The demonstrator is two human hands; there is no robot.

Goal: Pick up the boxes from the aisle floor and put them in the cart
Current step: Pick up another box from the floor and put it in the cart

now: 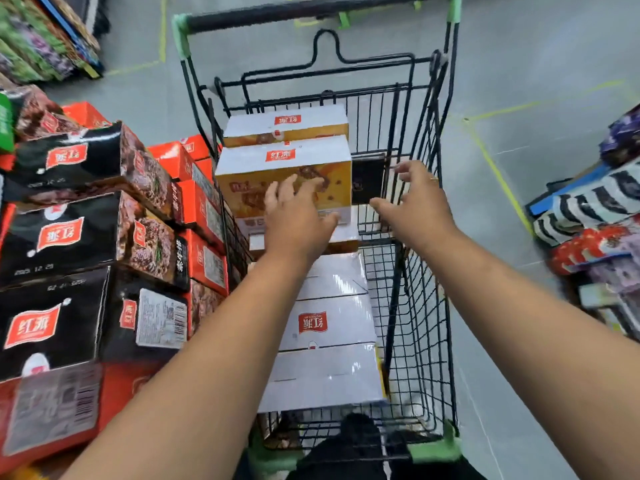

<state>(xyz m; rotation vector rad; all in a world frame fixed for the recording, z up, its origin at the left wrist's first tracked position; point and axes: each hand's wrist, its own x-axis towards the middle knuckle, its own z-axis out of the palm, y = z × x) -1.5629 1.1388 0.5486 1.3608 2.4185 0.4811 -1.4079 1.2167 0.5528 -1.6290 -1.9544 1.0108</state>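
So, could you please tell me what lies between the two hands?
In the head view, a dark box stands between the left hand and right hand, beside the yellow box.

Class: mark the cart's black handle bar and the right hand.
black tubular handle bar of the wire cart (311, 11), head view, bar's middle.
right hand (420, 204), head view, back of hand.

A: What colour is the cart (277, 16)?
B: Black wire, green corners.
A: And the boxes (284, 157) inside?
B: White tops, red logo, yellow-orange sides.
A: The stack (62, 233) at left?
B: Black and red. The floor (519, 64) is grey with yellow-green lines.
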